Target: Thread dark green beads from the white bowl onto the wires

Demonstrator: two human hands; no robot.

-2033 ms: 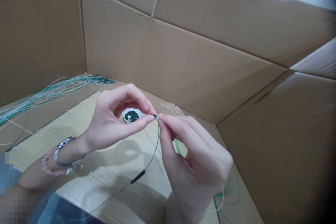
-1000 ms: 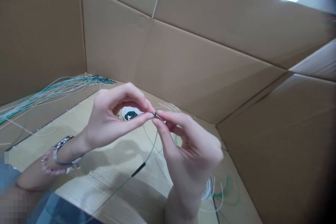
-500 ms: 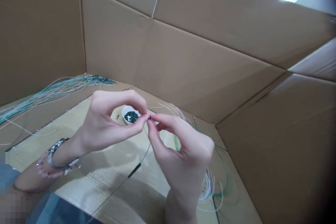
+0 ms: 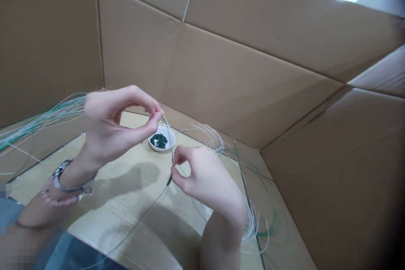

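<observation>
Between thumb and forefinger, my left hand (image 4: 118, 124) pinches the upper end of a thin greenish wire (image 4: 170, 135). Lower down and to the right, my right hand (image 4: 205, 181) is closed on the same wire, fingertips pinched around it. A short dark sleeve-like section (image 4: 169, 179) sits on the wire just below my right fingertips. From there the strand runs down to the lower left, toward my lap. Behind the wire stands a white bowl (image 4: 172, 138) holding many small dark green pieces (image 4: 158, 140).
Long white and green wires (image 4: 47, 120) lie in a bundle at the left. Coiled white and green wires (image 4: 249, 223) rest at the right, with more loops (image 4: 215, 137) behind my right hand. Tall cardboard walls (image 4: 221, 80) surround the pale work surface (image 4: 126, 202).
My hands have separated: the left moved up and left, the right moved down and slightly left. A length of wire now spans between them, and the dark section is closer to my right fingers.
</observation>
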